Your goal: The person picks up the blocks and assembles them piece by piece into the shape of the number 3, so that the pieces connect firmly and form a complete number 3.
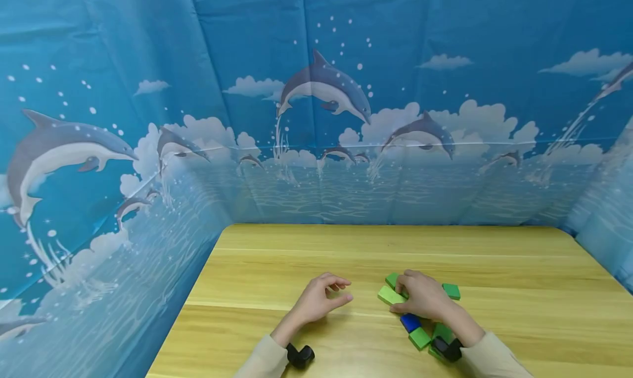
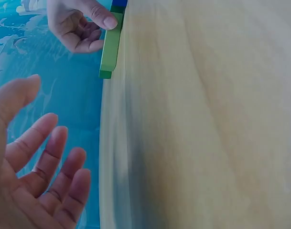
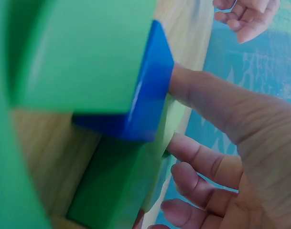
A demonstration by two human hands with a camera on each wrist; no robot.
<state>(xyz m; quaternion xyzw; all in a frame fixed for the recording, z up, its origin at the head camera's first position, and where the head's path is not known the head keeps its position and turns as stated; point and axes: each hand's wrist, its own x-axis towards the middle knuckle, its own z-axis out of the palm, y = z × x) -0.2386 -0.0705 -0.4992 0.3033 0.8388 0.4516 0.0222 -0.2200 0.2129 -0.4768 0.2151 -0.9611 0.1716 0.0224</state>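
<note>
Apparently, smooth light-green rectangular block (image 1: 389, 295), lower right of head frame, is pinched by thumb and fingers of right hand (image 1: 426, 296); left hand (image 1: 320, 299) is held empty, fingers loosely parted. Likely light, stiff, slightly slippery; best gripped across long sides.

Blue backdrop (image 1: 247, 32) w/ leaping dolphins (image 1: 321, 84), wht clouds (image 1: 487, 120) & water (image 1: 470, 191), yellow wood-grain tbl (image 1: 277, 262)

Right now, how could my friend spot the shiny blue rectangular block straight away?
Find the yellow wood-grain table, then the bare right hand among green rectangular blocks. In the head view, just below that hand, lies the shiny blue rectangular block, the only blue block showing.
</note>
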